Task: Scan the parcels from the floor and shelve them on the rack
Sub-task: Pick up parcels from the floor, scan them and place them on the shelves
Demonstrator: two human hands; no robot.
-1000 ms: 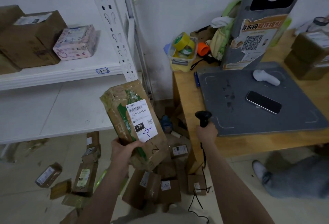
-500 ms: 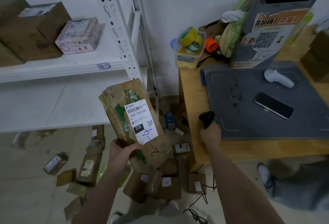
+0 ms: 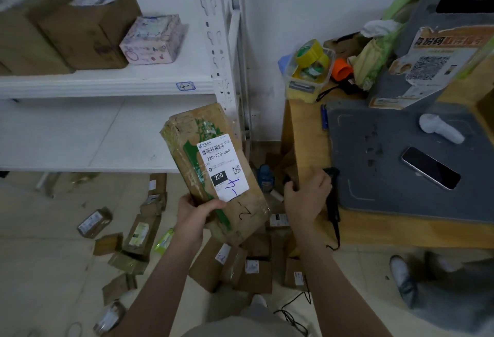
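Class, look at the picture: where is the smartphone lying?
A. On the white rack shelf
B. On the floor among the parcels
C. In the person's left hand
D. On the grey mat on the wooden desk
D: the smartphone lies screen-up on the grey mat, near the white handheld device.

Both my forearms reach forward from the bottom of the view, bare to the wrist. My left hand (image 3: 196,212) is raised, palm toward me, thumb lying across the front face of the parcel (image 3: 213,173) and fingers wrapped behind its lower end. My right hand (image 3: 307,197) sits lower to the right, back facing up, fingers curled around the black scanner (image 3: 331,197).
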